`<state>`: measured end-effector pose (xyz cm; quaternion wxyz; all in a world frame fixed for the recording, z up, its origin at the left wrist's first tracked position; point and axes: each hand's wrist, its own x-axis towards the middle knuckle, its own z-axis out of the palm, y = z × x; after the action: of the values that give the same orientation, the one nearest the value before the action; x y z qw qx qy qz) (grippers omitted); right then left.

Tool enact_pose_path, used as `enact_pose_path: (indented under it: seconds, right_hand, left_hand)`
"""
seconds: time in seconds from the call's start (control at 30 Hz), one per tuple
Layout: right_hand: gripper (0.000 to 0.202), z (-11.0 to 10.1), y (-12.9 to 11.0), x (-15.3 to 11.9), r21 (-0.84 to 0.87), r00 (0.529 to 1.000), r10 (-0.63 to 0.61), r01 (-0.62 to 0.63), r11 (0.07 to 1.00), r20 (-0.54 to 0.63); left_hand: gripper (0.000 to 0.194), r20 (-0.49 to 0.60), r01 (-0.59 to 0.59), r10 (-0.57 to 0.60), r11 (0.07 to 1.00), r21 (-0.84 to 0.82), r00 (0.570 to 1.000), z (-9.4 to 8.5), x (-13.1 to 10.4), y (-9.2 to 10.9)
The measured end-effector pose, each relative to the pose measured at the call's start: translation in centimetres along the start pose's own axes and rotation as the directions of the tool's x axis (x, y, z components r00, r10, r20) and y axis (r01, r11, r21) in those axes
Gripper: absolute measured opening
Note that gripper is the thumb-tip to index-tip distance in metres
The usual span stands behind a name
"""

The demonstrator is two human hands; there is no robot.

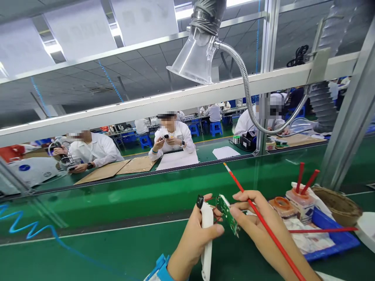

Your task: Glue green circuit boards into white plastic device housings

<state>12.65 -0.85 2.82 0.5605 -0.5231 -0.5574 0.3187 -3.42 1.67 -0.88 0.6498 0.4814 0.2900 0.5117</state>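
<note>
My left hand (197, 230) is closed around a white curved plastic housing (207, 234) with a black tip, held upright. A blue band circles the left wrist. To its right, my right hand (254, 218) pinches the edge of a green circuit board (227, 214), which is tilted and faces the housing. Thin red wires show between the board and the left fingers. A long red brush (263, 222) also rests in my right hand, its pale tip pointing up and away to the left.
A blue tray (336, 244) with crumpled tissue, orange-topped jars (283, 205) and another red stick stand at right, near a brown round container (336, 203). A clear fume hood (193, 54) hangs above. Blue coiled hose (35, 226) lies left. Co-workers sit across the green divider.
</note>
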Motion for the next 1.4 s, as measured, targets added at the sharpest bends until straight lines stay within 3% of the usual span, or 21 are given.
enact_pose_path:
  seconds: [0.07,0.23,0.37,0.43,0.53,0.67,0.8,0.97,1.17,1.27,1.4]
  right_hand:
    - [0.027,0.2,0.2,0.3,-0.016,1.000,0.011,-0.011,1.000,0.029]
    - [0.021,-0.4,1.3,1.0,-0.103,0.996,0.039,-0.030,0.994,0.086]
    - [0.022,0.1,2.4,0.7,-0.291,0.990,-0.035,0.073,0.954,0.134]
    - [0.019,0.5,3.1,0.7,-0.301,0.982,-0.066,0.118,0.946,0.178]
    - [0.018,0.7,3.5,0.8,-0.274,0.981,-0.135,0.169,0.947,0.139]
    - [0.017,-0.1,2.9,1.2,-0.204,0.991,-0.103,0.119,0.972,0.084]
    - [0.019,-0.8,2.7,1.8,-0.044,0.992,0.036,-0.030,0.999,0.125]
    - [0.021,-0.8,3.9,2.3,0.057,0.992,0.065,-0.072,0.996,0.113]
    - [0.020,-0.3,3.7,2.5,0.202,0.986,0.138,-0.155,0.967,0.094]
    - [0.021,-0.3,3.1,2.6,0.370,0.963,0.248,-0.270,0.889,0.107]
    - [0.029,-0.2,2.7,2.7,0.615,0.934,0.306,-0.352,0.706,0.184]
  left_hand:
    - [0.073,0.028,-0.003,0.000,0.995,0.099,1.000,0.1,-0.1,-0.2]
    - [0.057,-0.001,0.107,-0.107,0.988,0.113,0.994,0.5,0.2,-0.4]
    - [0.060,-0.020,0.139,-0.137,0.978,0.158,0.990,0.9,0.0,-0.2]
    - [0.065,-0.022,0.123,-0.121,0.972,0.199,0.992,0.9,-0.1,-0.1]
    - [0.068,-0.027,0.091,-0.087,0.967,0.238,0.996,0.5,-0.1,0.0]
    - [0.047,-0.089,0.136,-0.118,0.963,0.234,0.989,-0.1,0.7,-0.1]
    - [0.030,-0.102,0.253,-0.246,0.966,0.062,0.964,-0.1,1.4,-0.1]
    - [0.046,-0.085,0.359,-0.367,0.928,-0.096,0.926,0.3,1.4,0.2]
    - [0.066,0.041,0.281,-0.279,0.959,-0.044,0.959,-0.3,1.1,-0.3]
    - [0.082,0.075,0.241,-0.239,0.970,-0.018,0.968,-0.6,1.1,-0.5]
    - [0.089,0.060,0.188,-0.189,0.982,0.031,0.980,-0.4,1.0,-0.7]
